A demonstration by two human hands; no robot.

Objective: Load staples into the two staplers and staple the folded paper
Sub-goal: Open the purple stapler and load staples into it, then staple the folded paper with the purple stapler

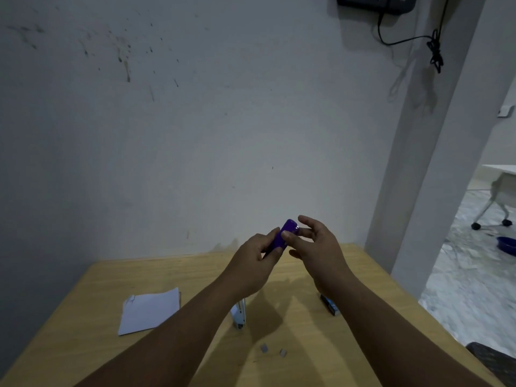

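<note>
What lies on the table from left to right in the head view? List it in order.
folded paper → white stapler → two small staple strips → staple box. The purple stapler is off the table, held up in both hands.

Small purple stapler (281,236) of smooth, slightly glossy plastic, with a bright metal tip. Yellow-tan wooden table top (145,277), matt, with faint grain. Folded white sheet of paper (149,310), matt. White plastic stapler (239,317). Two small grey metal staple strips (273,350). Blue-and-black cardboard staple box (330,304). Rough, stained wall (167,121).
</note>
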